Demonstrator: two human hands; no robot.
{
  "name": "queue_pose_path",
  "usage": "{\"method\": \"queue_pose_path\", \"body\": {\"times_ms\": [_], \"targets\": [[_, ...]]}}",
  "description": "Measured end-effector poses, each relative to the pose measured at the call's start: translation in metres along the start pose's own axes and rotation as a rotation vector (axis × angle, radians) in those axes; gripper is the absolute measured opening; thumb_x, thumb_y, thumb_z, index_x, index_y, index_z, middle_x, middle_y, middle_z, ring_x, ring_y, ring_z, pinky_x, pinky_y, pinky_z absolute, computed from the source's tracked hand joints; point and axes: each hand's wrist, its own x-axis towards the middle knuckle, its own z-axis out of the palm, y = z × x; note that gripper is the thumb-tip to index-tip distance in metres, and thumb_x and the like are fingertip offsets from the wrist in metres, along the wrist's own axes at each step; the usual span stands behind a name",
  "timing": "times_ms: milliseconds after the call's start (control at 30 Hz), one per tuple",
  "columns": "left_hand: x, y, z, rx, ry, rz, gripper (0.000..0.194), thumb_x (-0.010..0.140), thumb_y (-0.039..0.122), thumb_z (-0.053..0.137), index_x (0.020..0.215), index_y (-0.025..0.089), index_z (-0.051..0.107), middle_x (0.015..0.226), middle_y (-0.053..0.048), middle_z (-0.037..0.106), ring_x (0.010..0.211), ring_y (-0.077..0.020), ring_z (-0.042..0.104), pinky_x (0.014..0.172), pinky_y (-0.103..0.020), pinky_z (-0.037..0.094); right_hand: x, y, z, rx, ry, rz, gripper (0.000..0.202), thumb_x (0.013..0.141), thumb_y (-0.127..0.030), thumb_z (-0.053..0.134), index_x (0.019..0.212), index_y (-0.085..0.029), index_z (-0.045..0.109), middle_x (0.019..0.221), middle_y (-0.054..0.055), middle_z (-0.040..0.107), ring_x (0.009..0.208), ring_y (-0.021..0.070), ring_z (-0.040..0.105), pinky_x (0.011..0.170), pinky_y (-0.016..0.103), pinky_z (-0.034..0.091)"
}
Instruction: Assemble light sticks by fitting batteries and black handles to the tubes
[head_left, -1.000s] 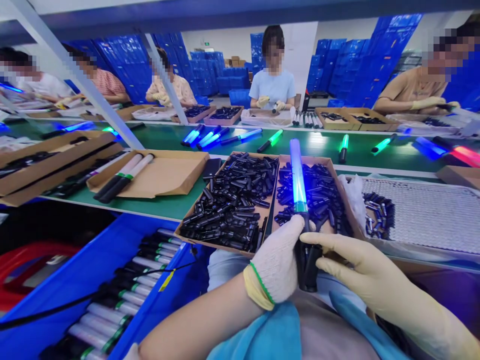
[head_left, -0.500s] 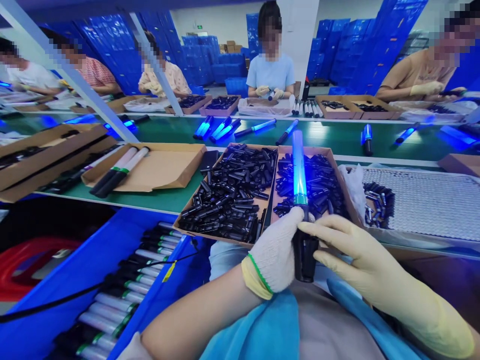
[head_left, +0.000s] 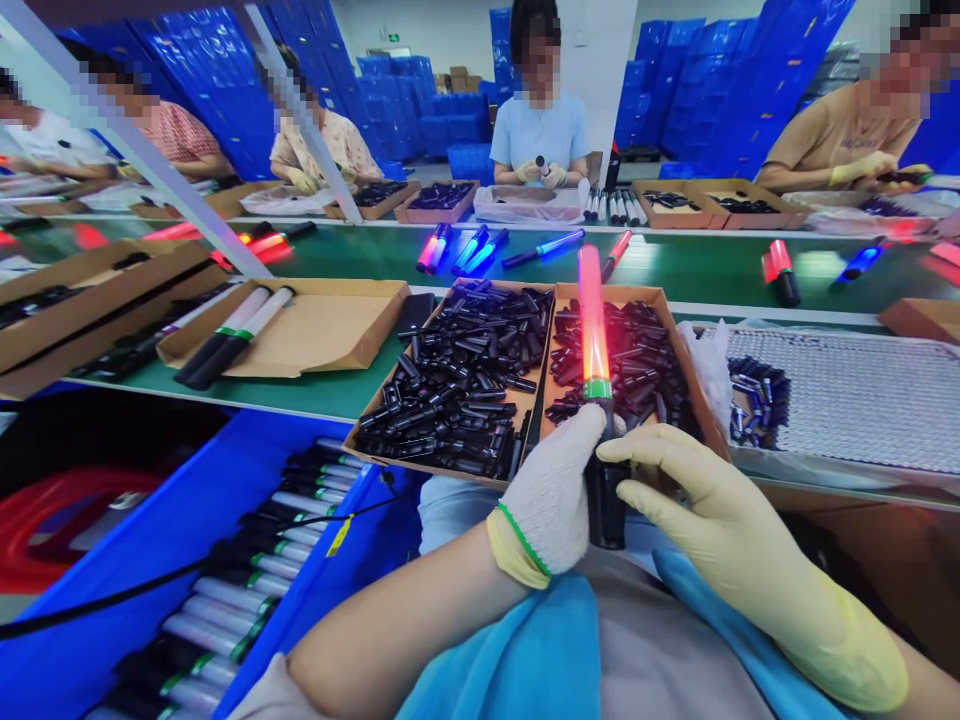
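A light stick [head_left: 594,340] glows red above a green ring, its black handle pointing down towards my body. My left hand [head_left: 551,490], in a white knit glove with a green edge over a yellow one, is wrapped round that handle. My right hand [head_left: 697,490], in a pale yellow rubber glove, is at the handle's right side. Its fingers are apart and stretched out, with the forefinger tip touching the handle's upper part. Behind the stick stands a cardboard tray [head_left: 703,400] of small black parts, and left of it another tray of black parts [head_left: 457,400].
A blue bin [head_left: 300,620] of unlit sticks [head_left: 210,625] stands at lower left. Lit sticks lie on the green conveyor [head_left: 375,255]. At right is a tray of metallic parts [head_left: 862,400]. A slanted white post [head_left: 150,150] rises at left. Several co-workers [head_left: 538,130] sit opposite.
The light stick in my left hand has turned from blue to red, as have several sticks on the conveyor. Conveyor sticks have shifted right. My hands have barely moved.
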Motion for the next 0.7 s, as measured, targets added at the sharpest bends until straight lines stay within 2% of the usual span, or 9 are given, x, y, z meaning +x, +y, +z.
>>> {"method": "queue_pose_path", "body": {"times_ms": [100,233,300,400,500,600,700], "targets": [[0.0,0.003,0.0,0.023,-0.011,-0.051,0.022,0.09,0.033,0.06,0.096,0.013,0.068,0.087,-0.005,0.066,0.074,-0.012,0.063,0.062,-0.02,0.049,-0.001,0.002,0.003,-0.086,-0.003,-0.016,0.029,0.092,-0.025,0.055,0.12,-0.032,0.062,0.112,0.003,0.056,0.101,0.0178,0.058,0.09,0.033,0.051],[-0.001,0.005,0.003,0.133,0.02,-0.069,0.032,0.09,0.043,0.058,0.094,0.012,0.067,0.08,-0.007,0.065,0.062,-0.0126,0.06,0.053,-0.022,0.047,-0.001,0.008,0.01,-0.156,0.163,0.021,0.047,0.087,-0.029,0.062,0.133,-0.03,0.051,0.121,0.007,0.045,0.102,0.0188,0.056,0.079,0.03,0.056],[-0.002,0.004,0.004,0.202,0.018,0.01,0.03,0.087,0.043,0.062,0.094,0.014,0.065,0.075,-0.005,0.063,0.059,-0.0114,0.057,0.054,-0.021,0.046,0.0,0.012,0.012,-0.169,0.229,0.049,0.05,0.085,-0.032,0.064,0.133,-0.027,0.049,0.12,0.008,0.045,0.097,0.0194,0.055,0.074,0.03,0.057],[-0.004,0.003,0.003,0.297,-0.05,0.129,0.021,0.08,0.027,0.071,0.097,0.017,0.062,0.078,-0.002,0.062,0.065,-0.0094,0.058,0.06,-0.019,0.046,-0.001,0.016,0.012,-0.203,0.285,0.016,0.047,0.085,-0.032,0.064,0.129,-0.026,0.05,0.115,0.009,0.047,0.084,0.0177,0.055,0.066,0.031,0.056],[-0.005,0.006,0.001,0.301,-0.08,0.165,0.022,0.08,0.016,0.069,0.099,0.017,0.059,0.084,-0.003,0.062,0.067,-0.0083,0.058,0.064,-0.019,0.047,-0.005,0.013,0.009,-0.254,0.297,-0.119,0.037,0.088,-0.028,0.061,0.124,-0.025,0.053,0.114,0.009,0.049,0.085,0.0171,0.058,0.066,0.03,0.058],[-0.004,0.011,0.0,0.198,-0.06,0.19,0.024,0.081,0.013,0.066,0.102,0.018,0.056,0.089,-0.003,0.063,0.069,-0.0088,0.06,0.067,-0.021,0.049,-0.005,0.007,0.011,-0.411,0.176,-0.381,0.029,0.092,-0.027,0.057,0.12,-0.022,0.056,0.114,0.01,0.057,0.101,0.0206,0.061,0.081,0.032,0.059],[0.0,0.017,0.004,0.111,-0.01,0.186,0.03,0.076,0.01,0.069,0.103,0.018,0.057,0.097,-0.006,0.066,0.076,-0.0094,0.063,0.074,-0.021,0.051,0.004,0.007,0.017,-0.579,0.086,-0.575,0.026,0.095,-0.018,0.045,0.115,-0.016,0.062,0.114,0.012,0.065,0.1,0.0208,0.066,0.082,0.03,0.059]]}}
